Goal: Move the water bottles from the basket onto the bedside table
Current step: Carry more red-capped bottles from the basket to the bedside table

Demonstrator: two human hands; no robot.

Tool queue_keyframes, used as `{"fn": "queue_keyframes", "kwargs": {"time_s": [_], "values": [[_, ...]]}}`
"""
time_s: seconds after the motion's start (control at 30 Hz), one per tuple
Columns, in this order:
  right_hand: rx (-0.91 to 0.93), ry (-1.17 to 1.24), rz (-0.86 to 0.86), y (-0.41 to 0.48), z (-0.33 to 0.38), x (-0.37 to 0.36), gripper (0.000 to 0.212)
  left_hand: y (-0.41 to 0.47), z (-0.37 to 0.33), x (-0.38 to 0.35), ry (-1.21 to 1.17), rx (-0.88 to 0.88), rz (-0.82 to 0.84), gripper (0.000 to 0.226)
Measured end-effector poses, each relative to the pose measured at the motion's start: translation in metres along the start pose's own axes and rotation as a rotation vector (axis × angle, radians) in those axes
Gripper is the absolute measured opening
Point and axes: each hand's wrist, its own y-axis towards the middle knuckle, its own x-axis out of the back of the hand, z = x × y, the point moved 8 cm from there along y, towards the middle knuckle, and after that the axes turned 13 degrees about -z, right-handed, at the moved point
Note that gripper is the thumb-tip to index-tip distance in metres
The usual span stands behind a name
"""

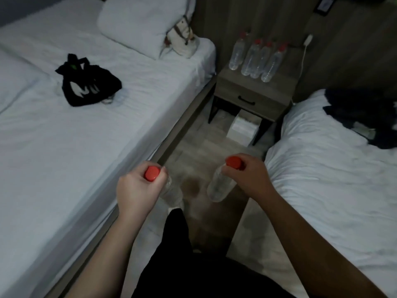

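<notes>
My left hand (137,190) grips a clear water bottle (170,191) by its neck, just under the red cap. My right hand (247,176) holds a second clear bottle (218,187) the same way. Both bottles hang over the floor in the aisle between two beds. Farther ahead stands the wooden bedside table (251,91), with several red-capped bottles (255,59) upright in a group on its top. No basket is in view.
A white bed (86,130) with a pillow, a black bag (86,82) and a cream bag (182,39) lies to the left. Another white bed (333,168) with dark clothes is on the right. A white box (243,127) sits under the table; a charger cable hangs beside it.
</notes>
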Motion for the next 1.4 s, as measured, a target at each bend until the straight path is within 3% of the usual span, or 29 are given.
{"fn": "queue_keyframes", "kwargs": {"time_s": [0.27, 0.4, 0.57, 0.8, 1.03, 1.4], "values": [[-0.073, -0.056, -0.058, 0.101, 0.006, -0.032, 0.012, 0.11, 0.0, -0.076, 0.093, -0.08, 0.205, 0.026], [-0.085, -0.033, -0.077, 0.152, 0.03, -0.046, 0.015, 0.175, -0.013, -0.105, 0.054, -0.146, 0.225, 0.033], [-0.087, 0.046, -0.191, 0.197, 0.041, -0.041, 0.02, 0.232, -0.046, -0.143, 0.044, -0.262, 0.277, 0.022], [-0.251, 0.086, -0.304, 0.233, 0.014, -0.025, 0.03, 0.265, -0.087, -0.199, -0.037, -0.385, 0.385, 0.028], [-0.34, -0.015, -0.4, 0.277, -0.028, 0.005, 0.019, 0.268, -0.105, -0.278, 0.015, -0.29, 0.565, 0.023], [-0.303, 0.058, -0.29, 0.425, -0.065, 0.036, 0.019, 0.33, -0.175, -0.393, 0.113, -0.305, 0.469, 0.024]]}}
